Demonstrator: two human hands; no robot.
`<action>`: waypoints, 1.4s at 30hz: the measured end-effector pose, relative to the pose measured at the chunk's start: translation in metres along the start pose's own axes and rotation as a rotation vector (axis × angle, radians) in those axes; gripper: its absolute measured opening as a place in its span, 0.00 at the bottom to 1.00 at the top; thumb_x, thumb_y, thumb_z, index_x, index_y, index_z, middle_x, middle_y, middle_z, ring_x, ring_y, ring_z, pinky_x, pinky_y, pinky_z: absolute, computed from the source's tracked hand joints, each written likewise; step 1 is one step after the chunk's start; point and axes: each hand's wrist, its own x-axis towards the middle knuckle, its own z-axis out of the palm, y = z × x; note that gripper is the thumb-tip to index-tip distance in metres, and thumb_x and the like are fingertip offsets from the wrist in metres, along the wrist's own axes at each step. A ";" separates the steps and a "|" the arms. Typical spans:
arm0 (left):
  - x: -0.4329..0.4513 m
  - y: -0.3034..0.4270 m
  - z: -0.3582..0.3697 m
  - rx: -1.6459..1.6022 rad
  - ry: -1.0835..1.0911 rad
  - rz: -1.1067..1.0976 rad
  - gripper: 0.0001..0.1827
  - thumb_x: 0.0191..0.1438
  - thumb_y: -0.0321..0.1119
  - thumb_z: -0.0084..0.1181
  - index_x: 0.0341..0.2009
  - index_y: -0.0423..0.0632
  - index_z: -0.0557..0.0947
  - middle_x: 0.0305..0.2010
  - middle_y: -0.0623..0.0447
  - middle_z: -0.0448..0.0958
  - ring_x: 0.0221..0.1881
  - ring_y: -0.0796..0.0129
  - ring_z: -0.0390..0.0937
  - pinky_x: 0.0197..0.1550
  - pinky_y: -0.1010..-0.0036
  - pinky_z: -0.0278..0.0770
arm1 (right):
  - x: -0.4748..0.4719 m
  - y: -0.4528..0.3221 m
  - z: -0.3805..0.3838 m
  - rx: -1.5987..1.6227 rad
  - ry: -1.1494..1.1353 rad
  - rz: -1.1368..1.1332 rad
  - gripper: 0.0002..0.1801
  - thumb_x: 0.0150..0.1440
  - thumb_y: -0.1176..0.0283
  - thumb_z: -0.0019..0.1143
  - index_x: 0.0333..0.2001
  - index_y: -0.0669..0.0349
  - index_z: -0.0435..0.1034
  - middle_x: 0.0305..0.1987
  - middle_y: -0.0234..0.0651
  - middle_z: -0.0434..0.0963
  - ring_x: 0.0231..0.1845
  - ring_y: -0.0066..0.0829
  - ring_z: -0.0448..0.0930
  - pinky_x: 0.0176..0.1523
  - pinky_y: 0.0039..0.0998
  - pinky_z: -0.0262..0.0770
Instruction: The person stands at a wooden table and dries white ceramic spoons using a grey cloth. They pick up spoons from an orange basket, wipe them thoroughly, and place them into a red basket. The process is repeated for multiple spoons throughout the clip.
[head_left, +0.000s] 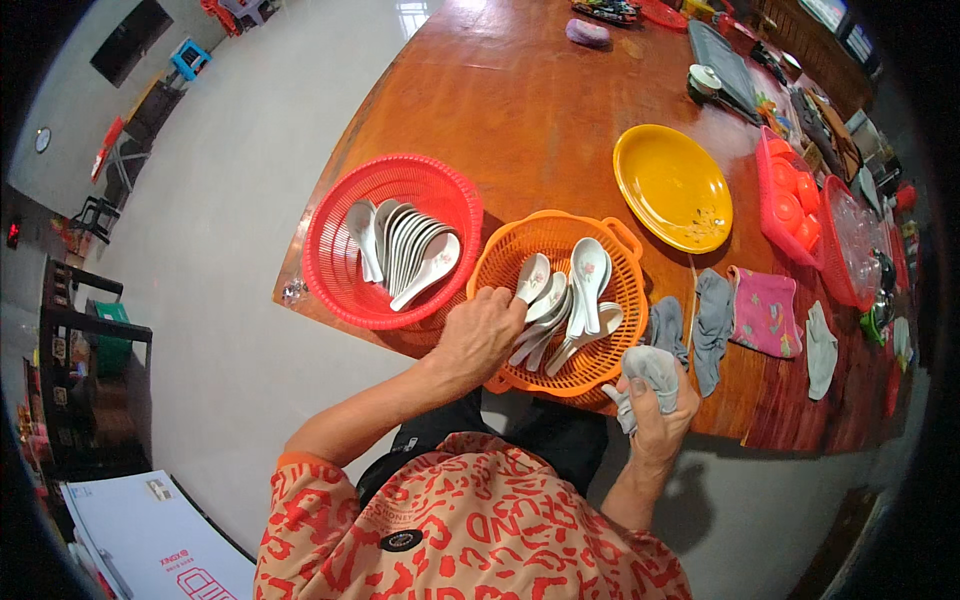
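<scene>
My left hand (486, 324) reaches over the near-left rim of an orange plastic basket (628, 330). Its fingers pinch the handle of a white ceramic soup spoon (534, 274) with a flower print. More such spoons (589, 262) lie in a loose pile in that basket. To the left, a red plastic basket (319, 255) contains a nested row of white soup spoons (405, 240). My right hand (664, 412), right of the orange basket at the table's front edge, grips a bunched pale grey cloth (651, 369).
Behind the orange basket lies a yellow oval plate (667, 180). Grey cloths (712, 322), a pink cloth (765, 311) and a pale cloth (821, 349) lie to the right. Beyond are a pink basket of orange cups (766, 217) and a red basket of clear glasses (834, 255) on the wooden table (480, 97).
</scene>
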 end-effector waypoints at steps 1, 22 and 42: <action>0.006 0.003 0.008 0.103 0.003 0.032 0.08 0.46 0.30 0.53 0.29 0.39 0.77 0.30 0.46 0.75 0.33 0.57 0.76 0.30 0.70 0.77 | -0.002 -0.004 -0.001 0.024 -0.011 0.005 0.16 0.48 0.71 0.60 0.39 0.71 0.70 0.28 0.34 0.77 0.28 0.20 0.76 0.33 0.22 0.72; 0.036 0.013 0.029 -0.342 0.196 -0.337 0.10 0.54 0.35 0.47 0.35 0.42 0.66 0.25 0.46 0.73 0.21 0.60 0.74 0.24 0.66 0.71 | -0.008 0.026 -0.011 0.074 -0.064 -0.135 0.18 0.54 0.68 0.56 0.45 0.68 0.68 0.37 0.36 0.77 0.34 0.21 0.76 0.39 0.23 0.72; -0.043 0.065 -0.018 -1.698 0.055 -0.234 0.16 0.62 0.43 0.44 0.48 0.46 0.71 0.26 0.64 0.64 0.21 0.85 0.57 0.21 0.87 0.55 | 0.020 0.009 0.056 -0.312 0.014 -0.646 0.16 0.45 0.73 0.64 0.41 0.57 0.75 0.36 0.34 0.63 0.37 0.30 0.68 0.38 0.28 0.70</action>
